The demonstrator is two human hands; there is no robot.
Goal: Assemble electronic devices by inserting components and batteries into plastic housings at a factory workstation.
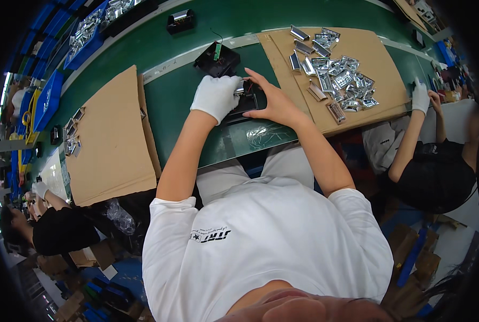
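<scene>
Where the gloved left hand (216, 98) bends over the work, its fingers are curled together at a shiny silver metal piece (240, 90), though I can't tell from here whether they clamp it. Bare, the right hand (276, 104) has thumb and forefinger wide apart, bracketing a black plastic housing (247, 105); how firmly they press is hard to see. That housing lies on the green tabletop (177, 88), between the two hands, with the silver piece just beside the gloved fingertips. To do this well, I'd steady the housing from the bare side, keep the piece level and press gently, sparing its bright finish. Just beyond the knuckles sits an open black case (229, 60) with a green circuit board (218, 51); to the right, loose silver parts (344, 79) lie heaped on a cardboard sheet (365, 43).
</scene>
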